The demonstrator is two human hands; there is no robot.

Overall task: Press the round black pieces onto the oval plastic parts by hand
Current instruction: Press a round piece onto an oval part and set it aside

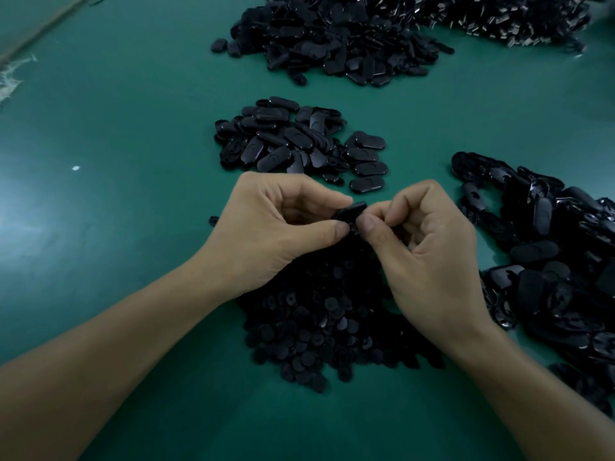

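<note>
While the left grip (pixel 276 227) and right grip (pixel 429 254) pinch one oval part (pixel 351 210) between thumbs and fingers, it sits just above the round pieces (pixel 316 327) heaped on the green worktop (pixel 133 144).

We see a plain teal-green table (pixel 133 128) with a white speck (pixel 76 168) and a pale whitish smear (pixel 10 78) near its left edge. The round pieces (pixel 316 334) are a dull, matt black, while the oval parts (pixel 293 138) and the held part (pixel 349 211) are black with a faint gloss. In the far pile (pixel 515 18) we make out small silvery glints among the black.
</note>
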